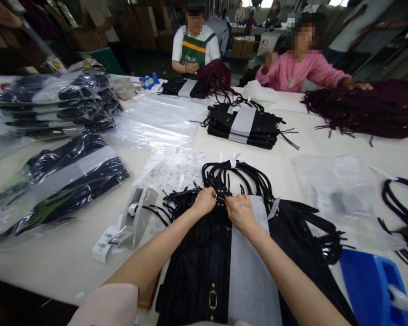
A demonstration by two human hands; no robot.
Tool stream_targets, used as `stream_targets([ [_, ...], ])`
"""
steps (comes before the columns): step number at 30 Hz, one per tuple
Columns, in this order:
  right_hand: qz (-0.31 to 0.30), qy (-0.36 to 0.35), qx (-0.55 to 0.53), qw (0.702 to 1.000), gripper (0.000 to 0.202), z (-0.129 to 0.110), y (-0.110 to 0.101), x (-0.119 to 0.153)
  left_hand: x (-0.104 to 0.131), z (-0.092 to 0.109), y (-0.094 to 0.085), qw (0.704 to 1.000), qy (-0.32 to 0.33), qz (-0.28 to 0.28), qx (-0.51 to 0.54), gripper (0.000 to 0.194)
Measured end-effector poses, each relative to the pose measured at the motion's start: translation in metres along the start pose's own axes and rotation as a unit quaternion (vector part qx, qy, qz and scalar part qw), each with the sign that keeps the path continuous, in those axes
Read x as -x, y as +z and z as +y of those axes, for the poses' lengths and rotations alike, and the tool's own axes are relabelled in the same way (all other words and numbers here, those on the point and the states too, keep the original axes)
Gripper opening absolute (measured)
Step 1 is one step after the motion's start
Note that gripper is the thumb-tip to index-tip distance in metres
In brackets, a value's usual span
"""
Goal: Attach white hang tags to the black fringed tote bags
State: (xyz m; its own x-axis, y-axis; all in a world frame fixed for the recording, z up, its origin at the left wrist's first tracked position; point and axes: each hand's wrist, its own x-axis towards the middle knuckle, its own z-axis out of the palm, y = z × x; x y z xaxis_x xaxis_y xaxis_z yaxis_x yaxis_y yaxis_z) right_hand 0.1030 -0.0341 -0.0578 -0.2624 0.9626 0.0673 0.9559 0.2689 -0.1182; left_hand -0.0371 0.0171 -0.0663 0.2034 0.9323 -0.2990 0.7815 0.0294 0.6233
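Note:
In front of me lies a black bag-like piece (197,253) with gold buckles, on others like it, with a grey paper strip (250,262) along it. My left hand (205,201) is closed at the left side of a small buckle (221,198) on its upper edge, fingers pinched. From the other side, my right hand (240,212) pinches the same buckle's strap; the fingertips partly hide it. Just beyond the hands, black cord loops (238,170) stick out with a white tag on them. A lower gold buckle (212,299) shows near my body.
Left are a tape dispenser (138,215), loose white labels (173,170), and black goods in clear bags (76,174). Beyond lie flat plastic bags (159,120) and a banded black stack (243,124). A blue dispenser (370,285) stands right. Two people work across the table.

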Motion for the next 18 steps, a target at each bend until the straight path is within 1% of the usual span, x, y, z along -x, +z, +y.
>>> stream_targets([
  [2,0.004,-0.006,0.009,1.0,0.025,-0.003,0.0,-0.003,-0.007,0.0,0.004,0.998,-0.027,0.002,0.062,0.019],
  [5,0.028,-0.003,0.002,1.0,0.024,-0.007,0.005,-0.007,-0.01,-0.006,0.012,0.989,-0.024,0.016,0.146,0.025],
  [6,0.04,0.0,-0.006,0.999,0.024,-0.008,0.007,-0.009,-0.011,-0.009,0.013,0.985,-0.006,0.026,0.168,0.028],
  [8,0.064,0.007,-0.023,0.998,0.024,-0.012,0.014,-0.012,-0.011,-0.015,0.015,0.98,0.056,0.047,0.183,0.032],
  [10,0.087,0.02,-0.04,0.995,0.025,-0.015,0.022,-0.014,-0.012,-0.019,0.014,0.978,0.112,0.042,0.173,0.034],
  [12,0.111,0.03,-0.057,0.992,0.026,-0.018,0.03,-0.014,-0.011,-0.022,0.013,0.979,0.141,0.023,0.146,0.035],
  [15,0.138,0.037,-0.081,0.986,0.026,-0.02,0.039,-0.012,-0.008,-0.024,0.011,0.983,0.165,0.031,0.077,0.032],
  [18,0.145,0.042,-0.094,0.984,0.026,-0.019,0.039,-0.011,-0.005,-0.023,0.008,0.985,0.17,0.027,0.001,0.027],
])
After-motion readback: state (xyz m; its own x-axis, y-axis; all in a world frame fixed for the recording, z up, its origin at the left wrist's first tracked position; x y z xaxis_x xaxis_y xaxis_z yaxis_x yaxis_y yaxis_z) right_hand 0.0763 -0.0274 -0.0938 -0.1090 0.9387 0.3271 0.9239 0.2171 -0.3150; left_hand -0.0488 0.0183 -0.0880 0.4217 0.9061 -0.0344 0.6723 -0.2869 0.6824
